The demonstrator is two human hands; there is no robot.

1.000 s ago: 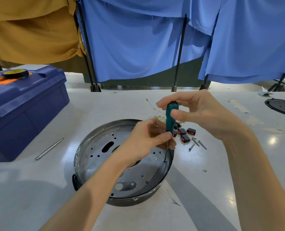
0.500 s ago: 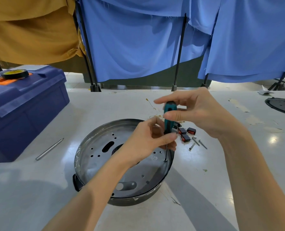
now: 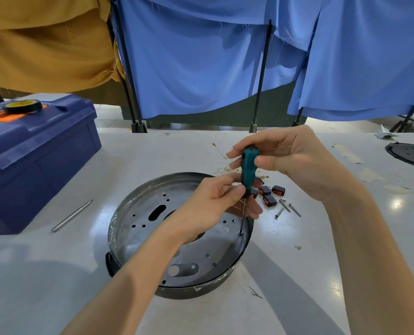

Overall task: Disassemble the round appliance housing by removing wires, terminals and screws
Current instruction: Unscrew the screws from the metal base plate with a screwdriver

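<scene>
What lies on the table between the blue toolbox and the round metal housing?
In the head view, one slim metal rod lies on the white table between the blue toolbox and the round housing, touching neither.

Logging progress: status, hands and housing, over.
Both grip screwdriver: left hand low, right hand on top. Tip on screw inside housing. Beside it loose screws, switches; nothing blocking.

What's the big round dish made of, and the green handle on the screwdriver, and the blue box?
The round housing looks like bare metal: it is grey and shiny, with punched holes and glare. The screwdriver handle seems to be rubbery plastic: it is teal and matte, with a dotted grip. The blue toolbox looks like moulded plastic, with a dull, even sheen.
</scene>
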